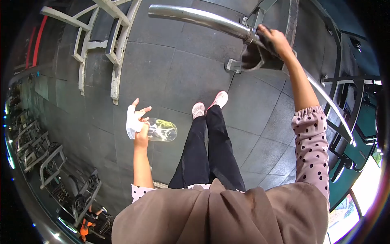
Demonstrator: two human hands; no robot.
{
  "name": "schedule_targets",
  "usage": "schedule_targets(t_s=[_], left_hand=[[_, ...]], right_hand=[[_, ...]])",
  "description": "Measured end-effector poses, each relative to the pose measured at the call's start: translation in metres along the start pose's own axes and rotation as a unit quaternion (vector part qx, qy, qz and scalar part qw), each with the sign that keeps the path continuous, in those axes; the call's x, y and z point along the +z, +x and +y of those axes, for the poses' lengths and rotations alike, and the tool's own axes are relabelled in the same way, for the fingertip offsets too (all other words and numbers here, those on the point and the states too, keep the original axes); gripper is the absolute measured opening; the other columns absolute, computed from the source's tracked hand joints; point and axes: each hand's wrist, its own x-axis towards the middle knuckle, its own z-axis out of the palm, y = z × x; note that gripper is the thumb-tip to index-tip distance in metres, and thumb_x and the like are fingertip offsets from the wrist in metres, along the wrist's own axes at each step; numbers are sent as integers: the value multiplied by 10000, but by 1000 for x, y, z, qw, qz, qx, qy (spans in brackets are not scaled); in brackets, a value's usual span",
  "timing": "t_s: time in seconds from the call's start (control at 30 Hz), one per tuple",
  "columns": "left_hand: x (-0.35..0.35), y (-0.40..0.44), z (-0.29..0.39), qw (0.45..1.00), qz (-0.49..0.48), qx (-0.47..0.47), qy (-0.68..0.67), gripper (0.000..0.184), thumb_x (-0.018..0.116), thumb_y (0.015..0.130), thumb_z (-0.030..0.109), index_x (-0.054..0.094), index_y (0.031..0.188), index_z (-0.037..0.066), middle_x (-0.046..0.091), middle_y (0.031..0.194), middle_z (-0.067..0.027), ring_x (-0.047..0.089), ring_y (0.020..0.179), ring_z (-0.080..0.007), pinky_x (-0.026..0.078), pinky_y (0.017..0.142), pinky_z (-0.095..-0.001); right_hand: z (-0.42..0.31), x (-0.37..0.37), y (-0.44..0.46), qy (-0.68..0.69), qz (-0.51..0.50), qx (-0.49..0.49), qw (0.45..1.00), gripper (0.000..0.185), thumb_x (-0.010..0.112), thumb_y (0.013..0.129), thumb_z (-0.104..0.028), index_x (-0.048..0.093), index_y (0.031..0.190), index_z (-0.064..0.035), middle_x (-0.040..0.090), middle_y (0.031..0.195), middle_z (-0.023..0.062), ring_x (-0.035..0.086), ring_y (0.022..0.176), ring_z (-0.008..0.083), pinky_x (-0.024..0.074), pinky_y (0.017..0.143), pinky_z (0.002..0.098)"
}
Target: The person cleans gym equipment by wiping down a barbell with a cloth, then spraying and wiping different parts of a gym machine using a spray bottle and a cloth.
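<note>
Metal bar (pixel 199 19): one, long; thick sleeve reaches forward-left from the right hand (pixel 279 42), the nearer of the two; left hand (pixel 141 126) well apart from it.
Cloth (pixel 254 57): one, dark; bunched under the right fingers at the bar, just beside the collar (pixel 248 37), loose part hanging below.
Spray bottle (pixel 162 129): one, clear; left fingers curled about its neck — body tilted sideways, base pointing rightward.

Middle of the floor (pixel 172 81): a gap is left between white frame (pixel 117 75) and metal bar (pixel 199 17).
Floor's left edge: passage is blocked by gym machines (pixel 79 199).
Floor's right edge: passage is barred by black frames (pixel 359 97).
Spray bottle (pixel 162 130): room is left before the trousers (pixel 193 152).
</note>
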Motion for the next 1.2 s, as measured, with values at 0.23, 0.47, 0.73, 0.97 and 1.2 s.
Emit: schedule_targets(t_s=[0.23, 0.47, 0.73, 0.97, 1.2], left_hand=[[-27, -29, 3, 999, -25, 5, 37, 368, 504, 711, 71, 557, 1072, 27, 400, 1442, -169, 614, 1090, -231, 472, 766, -246], [-22, -40, -1, 999, -38, 21, -7, 399, 476, 663, -29, 521, 1056, 25, 422, 1409, -206, 631, 1045, -240, 465, 722, -261], [-18, -40, 12, 998, -56, -32, 13, 639, 562, 713, 134, 450, 1325, -9, 457, 1369, -106, 601, 1062, -181, 452, 766, -241], [32, -24, 26, 992, -125, -27, -2, 772, 514, 634, 67, 380, 1385, -52, 477, 1020, -46, 570, 974, -157, 418, 763, -215], [141, -23, 40, 974, -207, -62, 68, 803, 574, 628, 146, 399, 1401, 16, 486, 925, -4, 591, 960, -134, 424, 774, -220]], right_hand=[[2, -2, 3, 11, -96, -8, 995, 733, 479, 905, -635, 632, 1125, 47, 656, 938, 192, 604, 886, 242, 447, 850, 350], [-4, 1, 4, 43, -15, 12, 999, 825, 466, 853, -702, 655, 998, 87, 650, 894, 278, 644, 901, 373, 450, 871, 403], [58, -96, -64, -46, 277, 57, 958, 612, 529, 854, -573, 670, 981, 9, 673, 956, 187, 634, 932, 347, 461, 855, 414], [103, -149, -178, 72, 388, 90, 914, 424, 598, 848, -443, 672, 927, -33, 676, 898, 157, 642, 878, 347, 475, 800, 438], [99, -44, -113, -71, 188, -99, 974, 317, 636, 843, -393, 648, 835, -76, 679, 837, 120, 650, 812, 332, 490, 729, 446]])
